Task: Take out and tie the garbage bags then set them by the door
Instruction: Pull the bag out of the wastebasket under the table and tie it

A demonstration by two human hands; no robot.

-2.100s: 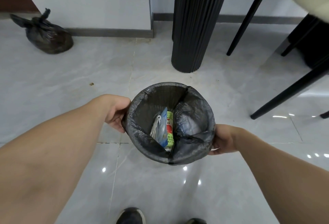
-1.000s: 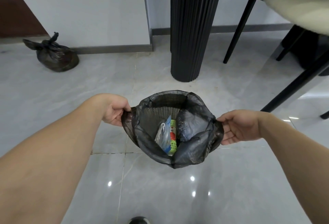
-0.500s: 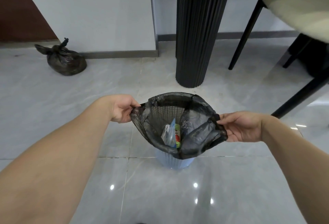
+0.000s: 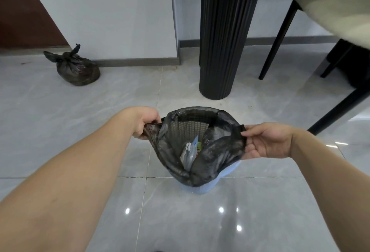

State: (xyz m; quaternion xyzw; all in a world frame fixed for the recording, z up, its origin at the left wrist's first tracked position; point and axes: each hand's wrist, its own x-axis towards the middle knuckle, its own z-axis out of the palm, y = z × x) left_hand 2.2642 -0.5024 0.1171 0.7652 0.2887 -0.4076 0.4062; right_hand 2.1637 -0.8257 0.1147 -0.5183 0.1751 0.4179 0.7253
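the black bag (image 4: 202, 151) is held open over the pale blue bin (image 4: 224, 177) on the tiled floor (image 4: 80, 131), with its mouth stretched between 2 hands. the left edge is pinched by the left hand (image 4: 145, 121), whose fingers are curled round a twisted fold of film. the right edge is pinched by the right hand (image 4: 268, 141) between thumb and forefinger, while the remaining fingers are held loosely apart below. the bag looks partly lifted, since the bin's basket weave can be seen through the far side of the film and only the bin's lower wall shows beneath it. some packets (image 4: 190, 151) are seen lying inside.

several faults could be expected from here. the film looks thin, and it could be torn where it is pulled tight at the 2 pinch points, more so if the lift is made quickly. the bin appears light, so it could be dragged up or tipped with the bag if the film catches on the rim. if 1 grip is lost, the mouth would be dropped to that side and the packets could be spilled. the knot could be made hard to tie if too little slack is kept above the contents.

1 tied bag (image 4: 77, 69) is already set against the wall by the brown door (image 4: 24, 11), well apart from the bin. the black column (image 4: 220, 41) stands just behind the bin, and the chair (image 4: 330, 11) is to its right.
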